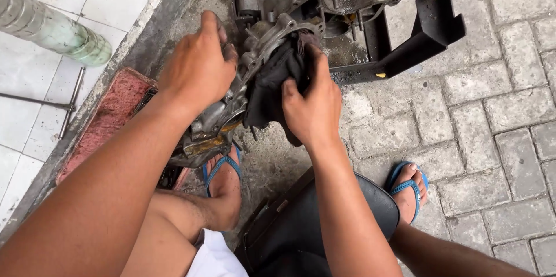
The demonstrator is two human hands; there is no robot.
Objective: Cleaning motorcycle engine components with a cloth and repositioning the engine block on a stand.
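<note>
Dark rag (pixel 272 89) gripped by right hand (pixel 313 106); left hand (pixel 197 68) grasps engine casing (pixel 272 28).

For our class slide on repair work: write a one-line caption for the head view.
Left hand steadies a grimy engine casing while right hand presses a dark rag against it.

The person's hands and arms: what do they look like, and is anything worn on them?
Both arms are bare from the hands up to the edge of the picture: no sleeves, gloves, watch or rings show. The left hand and right hand carry dark, greasy smudges, mostly on the fingers. Lower down, white shorts and blue flip-flops are worn.
</note>
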